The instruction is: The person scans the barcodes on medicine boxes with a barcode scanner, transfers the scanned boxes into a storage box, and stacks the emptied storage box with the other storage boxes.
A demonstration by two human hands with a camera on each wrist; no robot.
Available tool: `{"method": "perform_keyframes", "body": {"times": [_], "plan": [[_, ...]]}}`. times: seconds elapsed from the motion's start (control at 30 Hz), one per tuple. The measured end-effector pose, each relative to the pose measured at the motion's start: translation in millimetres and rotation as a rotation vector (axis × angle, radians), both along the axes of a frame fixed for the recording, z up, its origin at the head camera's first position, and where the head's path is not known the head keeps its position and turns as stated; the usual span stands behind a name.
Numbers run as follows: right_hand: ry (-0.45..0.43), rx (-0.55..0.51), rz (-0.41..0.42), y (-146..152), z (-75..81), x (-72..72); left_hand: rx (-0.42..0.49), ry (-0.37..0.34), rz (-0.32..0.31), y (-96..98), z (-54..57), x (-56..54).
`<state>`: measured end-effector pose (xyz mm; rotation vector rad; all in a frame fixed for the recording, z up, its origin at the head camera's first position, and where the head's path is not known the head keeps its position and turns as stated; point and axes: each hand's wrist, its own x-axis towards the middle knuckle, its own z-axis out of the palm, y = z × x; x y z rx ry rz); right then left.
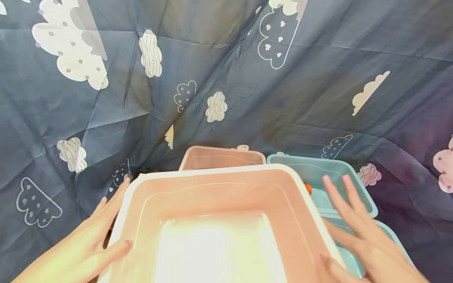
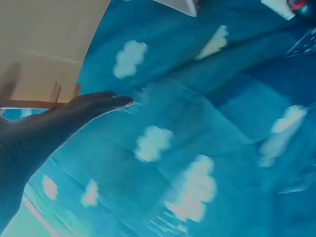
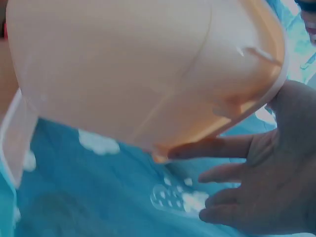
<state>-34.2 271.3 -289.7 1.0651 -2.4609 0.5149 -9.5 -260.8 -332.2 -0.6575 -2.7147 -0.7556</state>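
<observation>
A large peach plastic bin [image 1: 219, 188] with a pale rim is held up close to the head camera, tilted so that its bare, brightly lit inside shows. My left hand [image 1: 95, 236] grips its left rim, thumb inside and fingers stretched along the outer wall. In the left wrist view, the left hand [image 2: 64, 123] lies beside the bin's side [image 2: 49, 44]. On the opposite rim, my right hand [image 1: 368, 236] has its thumb inside and index finger outside, its other fingers spread away. The right wrist view shows that right hand [image 3: 266, 173] under the bin's rim [image 3: 256, 106].
Behind the raised bin stand a smaller peach bin [image 1: 226, 156] and a light blue bin [image 1: 339, 167] with an orange thing [image 1: 308, 188] inside. Another light blue bin [image 1: 393, 236] sits nearer, partly behind my right hand. Dark cloud-patterned cloth [image 1: 230, 63] hangs behind everything.
</observation>
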Motion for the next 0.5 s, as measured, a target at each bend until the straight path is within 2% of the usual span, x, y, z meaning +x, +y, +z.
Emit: {"method": "perform_keyframes", "body": {"times": [0.1, 0.17, 0.27, 0.33, 0.43, 0.47, 0.5], "plan": [[-0.022, -0.01, 0.062, 32.1, 10.7, -14.7, -0.029, -0.095, 0.012, 30.5, 27.0, -11.5], [-0.021, -0.047, 0.082, 56.4, 11.0, -22.2, -0.058, -0.131, 0.009, 54.0, 44.4, -22.8], [-0.018, -0.067, 0.095, 93.1, 5.7, -33.2, -0.068, -0.17, -0.048, 86.4, 65.1, -41.3], [0.001, -0.049, 0.102, 121.1, -0.9, -42.4, -0.06, -0.203, -0.106, 107.7, 74.0, -55.0], [0.026, 0.066, 0.08, 162.1, -10.5, -58.5, -0.027, -0.323, -0.158, 137.5, 78.2, -71.6], [0.094, 0.141, 0.066, 170.4, -10.2, -63.9, -0.016, -0.375, -0.17, 147.3, 79.2, -76.5], [0.115, 0.164, 0.061, 176.5, -11.6, -67.5, -0.013, -0.418, -0.173, 157.3, 78.8, -81.6]]}}
